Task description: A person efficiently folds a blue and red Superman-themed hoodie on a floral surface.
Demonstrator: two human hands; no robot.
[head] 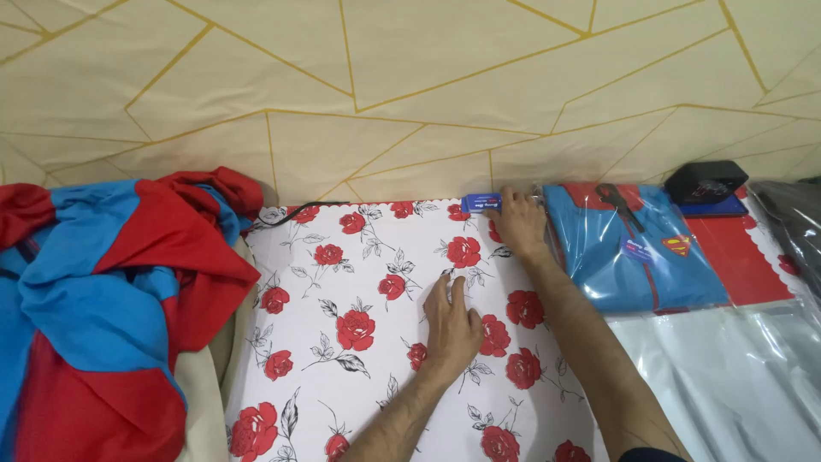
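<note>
- Nearest the camera, two bare forearms ran up from the bottom edge of the frame over the desk, which was covered by a white sheet printed with red roses.
- The left hand lay palm down at the centre of the frame, its fingers pressed together and flat on the sheet, pinching nothing.
- The right hand reached to the far edge, upper centre, its fingers touching a small blue block-shaped object; whether they pinched it or merely rested against it could not be told.
- Judged from how things lay, one blue and red garment in a clear bag was already packed, just right of the right hand, with a dark tag on it.
- A heap of loose blue and red cloth at the left of the frame looked not yet handled, so much seemed left.
- Clear plastic film spread across the lower right.
- A small black device sat at the upper right, on a red cover.
- A dark cord lay along the far edge, upper left of the sheet.
- Behind stood a cream wall with thin gold lines in angular shapes.
</note>
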